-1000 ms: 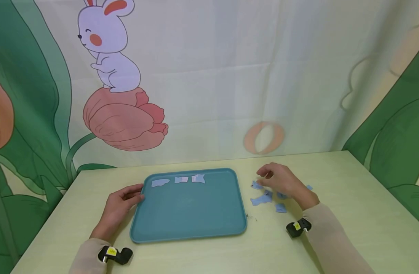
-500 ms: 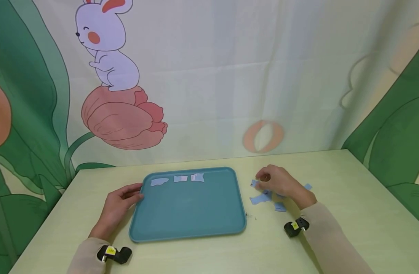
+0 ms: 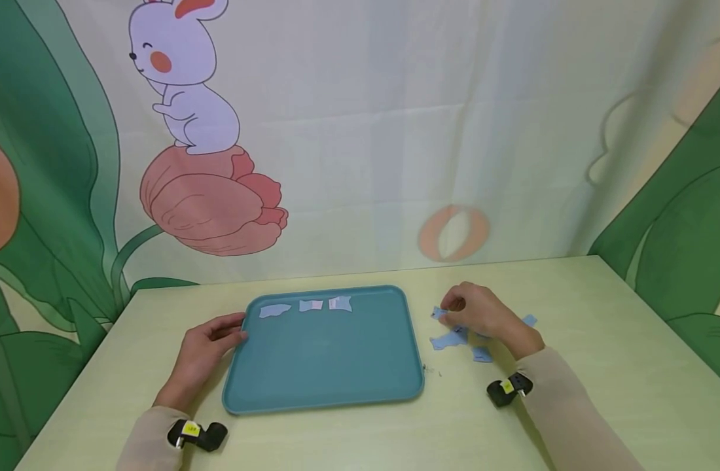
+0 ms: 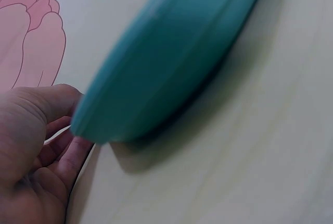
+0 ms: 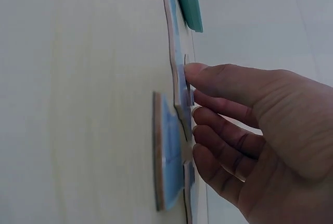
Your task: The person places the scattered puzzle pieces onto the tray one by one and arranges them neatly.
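Observation:
My left hand [image 3: 201, 353] is at the left rim of a teal tray [image 3: 324, 366], its thumb and fingertips touching the rim from outside. In the left wrist view the tray's outer wall [image 4: 156, 78] fills the space beyond the thumb. My right hand [image 3: 484, 313] is lowered over a scatter of light blue puzzle pieces right of the tray. Its thumb and index finger pinch a small blue puzzle piece [image 3: 438, 313], which is partly hidden by the fingertips. The right wrist view shows other pieces edge-on, among them a thick blue puzzle piece [image 5: 169, 156] close below the hand.
Along the tray's far rim lie three flat pieces: a long puzzle piece [image 3: 274, 311], a middle piece [image 3: 311, 305] and a right-hand piece [image 3: 340, 303]. A loose piece [image 3: 482, 354] lies nearer on the table [image 3: 360, 438]. Behind hangs a printed cloth [image 3: 360, 144].
My right hand's thumb and fingertips have come closer together on the small puzzle piece. My left hand stays at the tray's rim, and the pieces on the tray have not moved.

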`<act>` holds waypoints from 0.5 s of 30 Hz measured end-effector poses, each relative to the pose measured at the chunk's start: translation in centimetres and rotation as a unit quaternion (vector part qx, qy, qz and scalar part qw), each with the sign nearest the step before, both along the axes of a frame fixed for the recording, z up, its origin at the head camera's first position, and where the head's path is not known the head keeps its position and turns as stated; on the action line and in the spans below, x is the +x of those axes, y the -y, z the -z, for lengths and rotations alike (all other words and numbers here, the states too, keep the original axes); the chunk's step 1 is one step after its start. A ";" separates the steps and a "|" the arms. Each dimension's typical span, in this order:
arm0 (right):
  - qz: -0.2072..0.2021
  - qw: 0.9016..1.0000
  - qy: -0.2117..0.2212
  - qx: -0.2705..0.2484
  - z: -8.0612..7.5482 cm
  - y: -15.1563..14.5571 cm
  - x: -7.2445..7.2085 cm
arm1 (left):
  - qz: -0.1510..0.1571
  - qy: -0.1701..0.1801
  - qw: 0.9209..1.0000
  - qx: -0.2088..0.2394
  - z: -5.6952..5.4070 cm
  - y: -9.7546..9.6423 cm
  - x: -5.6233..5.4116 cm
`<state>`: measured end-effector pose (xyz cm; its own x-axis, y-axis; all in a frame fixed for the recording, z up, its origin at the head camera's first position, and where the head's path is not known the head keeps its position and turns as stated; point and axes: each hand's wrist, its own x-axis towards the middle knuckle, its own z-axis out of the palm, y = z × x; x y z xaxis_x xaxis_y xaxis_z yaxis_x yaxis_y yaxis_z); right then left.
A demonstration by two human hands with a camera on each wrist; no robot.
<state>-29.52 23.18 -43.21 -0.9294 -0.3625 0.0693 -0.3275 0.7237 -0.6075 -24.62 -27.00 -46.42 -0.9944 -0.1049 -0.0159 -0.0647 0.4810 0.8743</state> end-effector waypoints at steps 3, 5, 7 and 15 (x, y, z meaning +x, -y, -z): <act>0.003 1.000 -0.004 0.004 0.0 0.0 0.1 | -0.001 0.000 1.000 0.001 0.0 0.0 0.0; 0.004 1.000 -0.006 0.008 0.0 0.0 0.1 | -0.001 0.001 1.000 0.001 0.0 0.0 0.0; 0.007 1.000 -0.003 0.011 0.0 0.1 0.1 | 0.000 0.000 1.000 0.001 0.0 0.0 0.0; 0.010 1.000 0.004 0.014 0.0 0.0 -0.1 | 0.002 0.002 1.000 0.000 -0.1 0.0 0.0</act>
